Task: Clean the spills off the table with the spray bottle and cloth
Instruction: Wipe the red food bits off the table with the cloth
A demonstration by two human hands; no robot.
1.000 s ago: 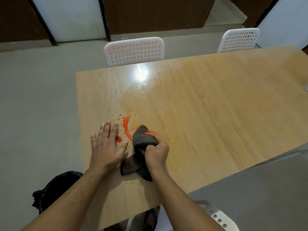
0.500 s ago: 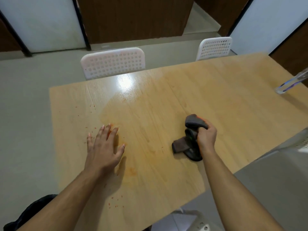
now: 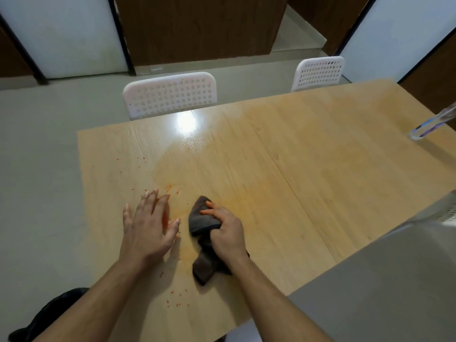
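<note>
The dark cloth (image 3: 204, 233) lies bunched on the table (image 3: 320, 169) near its front edge, gripped by the right hand (image 3: 225, 233) with fingers curled round it. Just to its left, the left hand (image 3: 148, 225) rests flat with fingers spread over orange crumbs (image 3: 164, 219), toward the table's left edge. The clear spray bottle (image 3: 430, 125) stands at the far right edge.

No readable text, label or number — anywhere.
</note>
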